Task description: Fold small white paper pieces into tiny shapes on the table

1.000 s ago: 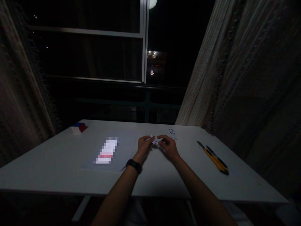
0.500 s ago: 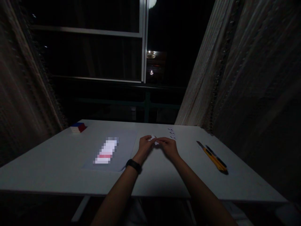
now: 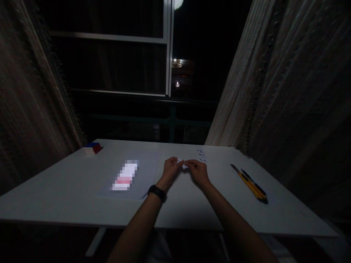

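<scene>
Pinching 1 small white paper (image 3: 179, 160) together, the 2 hands (image 3: 171, 169) meet over the table (image 3: 68, 191).

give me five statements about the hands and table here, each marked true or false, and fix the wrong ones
1. The left hand and right hand both have fingers at a small white piece. True.
2. The black wristband is on the right hand's side. False: the wristband is at the left wrist.
3. The yellow cutter lies right of both hands. True.
4. The block sits near the table's right edge. False: the block is at the far left.
5. Dark marks show beyond the right hand. True.
</scene>
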Demonstrator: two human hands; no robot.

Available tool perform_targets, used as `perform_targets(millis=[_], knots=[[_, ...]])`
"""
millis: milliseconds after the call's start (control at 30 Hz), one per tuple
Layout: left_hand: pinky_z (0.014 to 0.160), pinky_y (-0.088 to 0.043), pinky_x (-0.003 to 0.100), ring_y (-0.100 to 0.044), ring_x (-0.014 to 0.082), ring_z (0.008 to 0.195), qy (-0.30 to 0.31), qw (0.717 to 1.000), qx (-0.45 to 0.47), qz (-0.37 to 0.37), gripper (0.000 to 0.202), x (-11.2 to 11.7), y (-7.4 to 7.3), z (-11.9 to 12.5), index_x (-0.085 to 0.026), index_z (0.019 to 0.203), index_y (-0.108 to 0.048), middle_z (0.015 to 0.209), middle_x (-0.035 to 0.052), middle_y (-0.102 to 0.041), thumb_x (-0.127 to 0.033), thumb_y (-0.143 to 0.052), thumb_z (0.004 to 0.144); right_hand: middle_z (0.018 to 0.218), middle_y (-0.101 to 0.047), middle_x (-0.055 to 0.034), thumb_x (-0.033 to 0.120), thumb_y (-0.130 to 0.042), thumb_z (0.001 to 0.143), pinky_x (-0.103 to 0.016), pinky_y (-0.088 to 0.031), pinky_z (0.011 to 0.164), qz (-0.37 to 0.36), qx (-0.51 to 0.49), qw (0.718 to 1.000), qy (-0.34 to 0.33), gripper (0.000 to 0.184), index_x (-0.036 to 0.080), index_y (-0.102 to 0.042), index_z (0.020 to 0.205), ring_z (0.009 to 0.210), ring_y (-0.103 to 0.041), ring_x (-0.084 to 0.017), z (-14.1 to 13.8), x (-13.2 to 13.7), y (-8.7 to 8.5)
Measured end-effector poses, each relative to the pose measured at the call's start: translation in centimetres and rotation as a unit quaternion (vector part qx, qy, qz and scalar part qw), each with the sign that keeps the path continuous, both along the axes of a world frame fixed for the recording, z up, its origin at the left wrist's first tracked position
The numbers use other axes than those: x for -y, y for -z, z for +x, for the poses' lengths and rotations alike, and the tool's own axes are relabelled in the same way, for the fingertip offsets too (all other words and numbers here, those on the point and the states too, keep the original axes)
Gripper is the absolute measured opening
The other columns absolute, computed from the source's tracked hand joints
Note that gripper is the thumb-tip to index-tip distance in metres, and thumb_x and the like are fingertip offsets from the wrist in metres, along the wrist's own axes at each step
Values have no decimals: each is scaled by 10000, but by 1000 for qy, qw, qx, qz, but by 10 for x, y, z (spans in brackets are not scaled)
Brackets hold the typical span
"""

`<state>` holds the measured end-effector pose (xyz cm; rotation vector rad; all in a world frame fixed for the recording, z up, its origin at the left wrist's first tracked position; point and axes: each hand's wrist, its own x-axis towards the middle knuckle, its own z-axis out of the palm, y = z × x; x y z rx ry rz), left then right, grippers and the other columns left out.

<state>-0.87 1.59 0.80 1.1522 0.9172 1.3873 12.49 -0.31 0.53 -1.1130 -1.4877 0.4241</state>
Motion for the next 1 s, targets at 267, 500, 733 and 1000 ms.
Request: perform_targets(millis=[267, 500, 733, 1000], knots=[[495, -387, 210, -546, 108, 518, -8, 1000, 7, 14, 385, 3, -3, 1, -121, 690, -573, 596, 30, -607, -314, -793, 440, 728, -704, -28, 335, -613, 708, -283, -469, 641, -12, -10, 1000, 1, 161, 204, -706, 702, 679, -630, -186, 0, 0, 1], [461, -362, 198, -518, 94, 485, 0, 1000, 17, 4, 310, 3, -2, 2, -132, 634, -556, 543, -1, -569, -294, -772, 481, 708, -697, -28, 330, -590, 723, -285, -459, 646, 15, 8, 1000, 8, 168, 204, -697, 691, 679, -624, -187, 0, -1, 2], [447, -351, 199, -502, 93, 455, 12, 1000, 22, 1, 313, 1, 0, 3, -150, 614, -530, 483, -31, -523, -329, -760, 499, 662, -686, -27, 335, -585, 716, -283, -463, 627, 11, -11, 1000, 15, 184, 189, -687, 675, 646, -614, -181, -1, 0, 0], [487, -373, 214, -547, 123, 525, -30, 996, -60, 65, 216, 0, 1, 2, -129, 634, -593, 580, 35, -604, -304, -700, 565, 695, -685, -43, 370, -612, 697, -293, -469, 628, 20, -1, 999, 27, 198, 191, -693, 676, 663, -612, -188, 0, 0, 0]])
